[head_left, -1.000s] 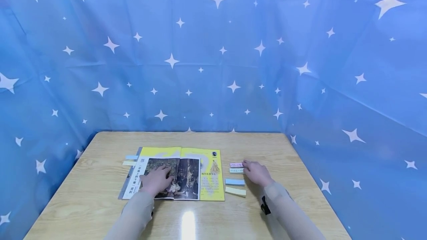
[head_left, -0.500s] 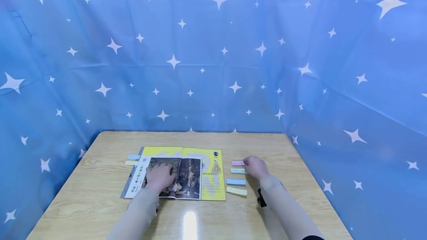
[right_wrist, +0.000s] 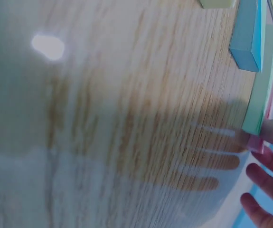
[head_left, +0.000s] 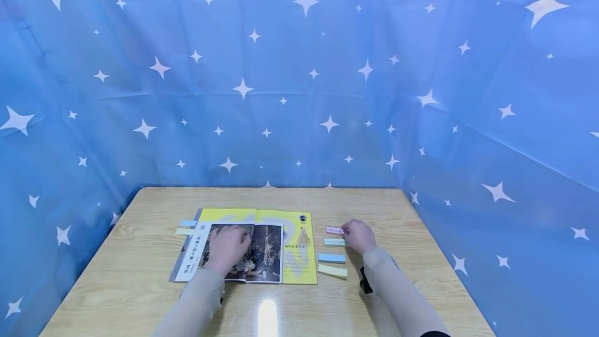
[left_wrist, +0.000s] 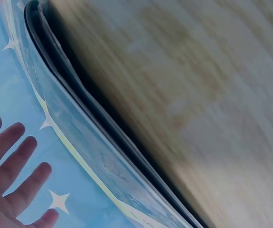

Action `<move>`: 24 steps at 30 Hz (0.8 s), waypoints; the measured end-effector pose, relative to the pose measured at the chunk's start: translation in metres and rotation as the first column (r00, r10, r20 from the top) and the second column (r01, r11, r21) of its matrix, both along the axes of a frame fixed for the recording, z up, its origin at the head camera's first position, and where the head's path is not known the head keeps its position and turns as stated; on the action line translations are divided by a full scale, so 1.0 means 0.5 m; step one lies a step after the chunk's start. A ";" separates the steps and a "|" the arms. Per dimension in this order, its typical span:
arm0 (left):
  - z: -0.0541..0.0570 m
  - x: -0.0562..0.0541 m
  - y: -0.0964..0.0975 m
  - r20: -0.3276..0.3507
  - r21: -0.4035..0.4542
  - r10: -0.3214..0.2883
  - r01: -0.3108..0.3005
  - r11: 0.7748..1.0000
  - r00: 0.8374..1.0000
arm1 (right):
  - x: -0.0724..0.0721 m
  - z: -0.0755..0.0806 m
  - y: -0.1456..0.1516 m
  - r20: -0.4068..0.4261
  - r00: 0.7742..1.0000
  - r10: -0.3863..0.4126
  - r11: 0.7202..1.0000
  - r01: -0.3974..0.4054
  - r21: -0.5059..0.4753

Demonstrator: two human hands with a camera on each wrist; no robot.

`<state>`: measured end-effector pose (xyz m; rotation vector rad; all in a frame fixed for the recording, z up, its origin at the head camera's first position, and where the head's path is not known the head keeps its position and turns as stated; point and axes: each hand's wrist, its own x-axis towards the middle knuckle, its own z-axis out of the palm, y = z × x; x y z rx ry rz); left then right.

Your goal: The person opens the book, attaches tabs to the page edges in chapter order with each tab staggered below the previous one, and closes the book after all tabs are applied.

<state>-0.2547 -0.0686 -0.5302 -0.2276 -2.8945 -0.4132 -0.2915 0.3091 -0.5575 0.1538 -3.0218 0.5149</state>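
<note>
An open magazine (head_left: 299,269) with yellow pages and a dark picture lies left of centre on the table. My left hand (head_left: 228,248) is over its picture; in the left wrist view the hand's fingers (left_wrist: 15,166) are spread and hold nothing. To the magazine's right is a column of sticky note pads. My right hand (head_left: 359,236) pinches the right end of the pink sticky note pad (head_left: 333,230), the farthest one. Its small pink end (right_wrist: 255,144) shows by the thumb in the right wrist view. Just nearer lies a green pad (head_left: 334,242), close beneath the hand.
A blue pad (head_left: 331,258) and a yellow pad (head_left: 333,272) lie nearer in the column. Blue (head_left: 188,223) and yellow paper strips (head_left: 184,231) stick out from the magazine's left edge. A starry blue cloth (head_left: 290,66) hangs around the wooden table (head_left: 299,311).
My left hand has shifted slightly right over the picture, its fingers more bent in the head view. My right hand has drawn its fingers together at the pink pad's end. The pads look unmoved.
</note>
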 end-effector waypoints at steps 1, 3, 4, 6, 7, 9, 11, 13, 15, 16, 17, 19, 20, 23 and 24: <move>-0.002 -0.001 0.001 -0.015 0.003 -0.004 0.004 1.000 1.000 | 0.000 -0.002 0.001 -0.004 1.000 0.001 1.000 -0.001 0.005; -0.004 -0.003 0.003 -0.035 0.004 -0.008 0.008 1.000 0.999 | -0.002 -0.005 0.002 -0.011 1.000 0.000 1.000 0.000 0.011; -0.004 -0.004 0.005 -0.040 0.002 -0.010 0.010 1.000 0.999 | -0.002 -0.005 0.004 -0.014 1.000 -0.002 1.000 0.002 0.010; -0.003 -0.005 0.007 -0.045 0.001 -0.019 0.019 1.000 0.999 | -0.003 -0.006 0.006 -0.017 1.000 -0.008 1.000 0.008 0.008; -0.002 -0.005 0.009 -0.045 0.004 -0.024 0.024 1.000 0.999 | -0.003 -0.006 0.007 -0.016 1.000 -0.010 1.000 0.010 0.008; 0.000 -0.005 0.011 -0.039 0.005 -0.031 0.031 1.000 0.999 | -0.003 -0.004 0.008 -0.014 1.000 -0.010 1.000 0.010 0.005; 0.002 -0.003 0.013 -0.025 0.010 -0.039 0.039 0.999 0.999 | -0.002 -0.001 0.007 -0.004 1.000 -0.013 1.000 0.013 0.000; 0.004 -0.001 0.015 -0.015 0.015 -0.047 0.047 0.999 0.999 | -0.002 0.003 0.006 -0.002 1.000 -0.008 1.000 0.008 -0.005; 0.007 0.000 0.017 -0.013 0.015 -0.051 0.052 0.999 0.999 | -0.002 0.011 0.003 -0.013 1.000 0.005 1.000 -0.005 -0.011; 0.007 0.001 0.018 -0.020 0.017 -0.057 0.057 0.998 0.998 | -0.002 0.016 0.001 -0.023 1.000 0.014 1.000 -0.014 -0.017; 0.008 0.001 0.019 -0.032 0.019 -0.062 0.063 0.998 0.998 | -0.003 0.022 -0.001 -0.039 0.999 0.026 1.000 -0.026 -0.016; 0.010 -0.002 0.023 -0.055 0.024 -0.073 0.074 0.997 0.996 | -0.002 0.035 -0.006 -0.070 0.996 0.047 0.999 -0.048 -0.016; 0.011 -0.004 0.025 -0.066 0.026 -0.077 0.079 0.997 0.995 | -0.002 0.043 -0.009 -0.087 0.994 0.059 0.998 -0.060 -0.014; 0.014 -0.010 0.032 -0.083 0.031 -0.094 0.097 0.995 0.992 | -0.001 0.064 -0.017 -0.105 0.991 0.079 0.997 -0.079 -0.003; 0.015 -0.013 0.035 -0.083 0.031 -0.099 0.102 0.994 0.992 | 0.000 0.071 -0.020 -0.104 0.991 0.084 0.996 -0.084 0.003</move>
